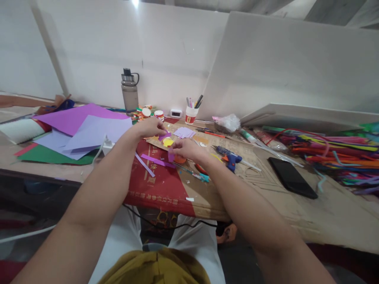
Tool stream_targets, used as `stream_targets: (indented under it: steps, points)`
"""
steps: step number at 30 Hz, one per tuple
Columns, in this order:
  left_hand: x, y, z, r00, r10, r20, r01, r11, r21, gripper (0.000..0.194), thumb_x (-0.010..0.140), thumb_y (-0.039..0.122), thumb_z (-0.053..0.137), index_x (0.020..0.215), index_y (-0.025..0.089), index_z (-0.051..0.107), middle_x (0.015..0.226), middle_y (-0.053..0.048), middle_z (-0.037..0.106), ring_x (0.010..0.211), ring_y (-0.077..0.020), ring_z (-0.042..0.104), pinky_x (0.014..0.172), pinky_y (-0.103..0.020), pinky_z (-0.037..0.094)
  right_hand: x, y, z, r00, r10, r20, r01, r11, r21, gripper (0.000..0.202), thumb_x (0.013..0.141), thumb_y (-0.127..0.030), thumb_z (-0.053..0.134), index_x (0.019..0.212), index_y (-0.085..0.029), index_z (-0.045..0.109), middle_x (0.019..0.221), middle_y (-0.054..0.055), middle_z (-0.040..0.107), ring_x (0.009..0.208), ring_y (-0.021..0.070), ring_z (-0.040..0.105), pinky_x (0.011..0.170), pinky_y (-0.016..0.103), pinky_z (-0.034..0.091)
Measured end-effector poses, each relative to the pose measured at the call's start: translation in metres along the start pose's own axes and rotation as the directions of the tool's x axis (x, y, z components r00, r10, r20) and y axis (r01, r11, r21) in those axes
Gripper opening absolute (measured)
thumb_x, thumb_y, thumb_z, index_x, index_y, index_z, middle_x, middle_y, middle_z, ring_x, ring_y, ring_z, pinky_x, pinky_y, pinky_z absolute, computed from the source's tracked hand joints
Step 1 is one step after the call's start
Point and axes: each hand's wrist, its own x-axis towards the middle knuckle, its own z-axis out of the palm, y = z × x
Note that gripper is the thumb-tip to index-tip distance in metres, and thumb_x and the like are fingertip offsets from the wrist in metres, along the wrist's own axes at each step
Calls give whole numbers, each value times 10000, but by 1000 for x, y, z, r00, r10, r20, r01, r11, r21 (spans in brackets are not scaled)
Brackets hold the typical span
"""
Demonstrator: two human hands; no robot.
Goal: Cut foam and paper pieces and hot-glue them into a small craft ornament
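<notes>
My left hand [154,127] reaches over the cardboard, its fingers bent down and closed at a small purple paper piece [164,136]. Just to the right, my right hand [188,150] pinches another small purple paper piece [171,155] between thumb and fingers. A yellow paper shape [168,142] lies between the two hands. Behind them is a spread of pale lilac paper pieces [184,132]. Purple paper strips [158,161] rest on the red printed part of the cardboard [160,183]. An orange round piece [179,159] is partly covered by my right hand.
A blue glue gun [231,158] and a black phone [291,177] lie to the right, with bundled pipe cleaners [334,154] beyond. Coloured paper sheets [97,132] cover the left side. A water bottle [129,92] and a pen cup [191,115] stand at the back.
</notes>
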Motion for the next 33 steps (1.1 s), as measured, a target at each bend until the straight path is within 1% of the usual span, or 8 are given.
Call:
stream_targets:
  steps: [4, 6, 9, 12, 15, 18, 25, 33]
  points:
    - [-1, 4, 2, 999, 53, 0, -53, 998, 20, 31, 702, 163, 686, 699, 144, 710, 653, -12, 654, 621, -119, 543, 622, -236, 380, 1, -6, 14, 997, -2, 73, 4, 999, -37, 96, 763, -255, 669, 810, -187, 718, 715, -3, 687, 607, 111, 557, 590, 234, 407]
    - [-1, 4, 5, 996, 84, -18, -84, 996, -24, 60, 732, 193, 671, 746, 140, 696, 700, -11, 664, 649, -112, 548, 638, -233, 390, 2, -8, 13, 1000, -8, 27, 10, 999, -49, 102, 787, -249, 642, 817, -188, 717, 759, 3, 703, 661, 118, 585, 640, 237, 427]
    - [1, 3, 12, 993, 84, -79, -95, 983, -154, 72, 767, 208, 649, 763, 136, 661, 689, -8, 643, 612, -94, 529, 598, -225, 389, 3, -9, 5, 985, -21, -172, 23, 1000, 9, 109, 815, -226, 582, 796, -184, 681, 743, -4, 677, 652, 106, 565, 651, 238, 431]
    - [3, 3, 19, 993, 63, -103, -91, 951, -295, 75, 776, 198, 657, 745, 132, 640, 676, -14, 632, 580, -82, 535, 581, -222, 414, 4, -9, -3, 907, -8, -421, 98, 977, 191, 117, 836, -280, 543, 844, -193, 622, 743, -15, 643, 585, 92, 522, 577, 232, 421]
    - [1, 8, 26, 999, 48, -22, -53, 891, -451, 75, 809, 191, 644, 780, 123, 631, 708, -45, 660, 603, -95, 598, 604, -238, 475, 5, -9, -9, 839, 0, -544, 199, 931, 307, 128, 816, -317, 561, 859, -198, 578, 763, -13, 632, 564, 92, 514, 512, 224, 403]
    - [-4, 17, 32, 999, 25, 32, -4, 845, -535, 67, 821, 177, 646, 851, 120, 629, 750, -71, 687, 629, -118, 648, 573, -238, 496, 7, -6, -13, 822, -26, -569, 236, 925, 299, 114, 764, -293, 609, 802, -190, 579, 693, -21, 599, 557, 94, 510, 497, 222, 391]
    - [-5, 24, 41, 997, 76, -2, -61, 787, -613, 93, 780, 95, 667, 873, 101, 661, 760, -54, 691, 613, -101, 642, 563, -230, 532, 10, 2, -21, 786, -48, -617, 218, 954, 204, 86, 747, -277, 601, 735, -193, 590, 629, -26, 581, 553, 105, 508, 507, 234, 377]
    - [-6, 27, 45, 989, 133, -65, -148, 833, -533, 133, 769, 111, 674, 901, 109, 689, 767, -39, 711, 606, -85, 636, 569, -202, 530, 6, -4, -21, 767, -65, -638, 228, 958, 177, 126, 753, -317, 618, 769, -194, 596, 688, -12, 618, 604, 117, 545, 557, 246, 413]
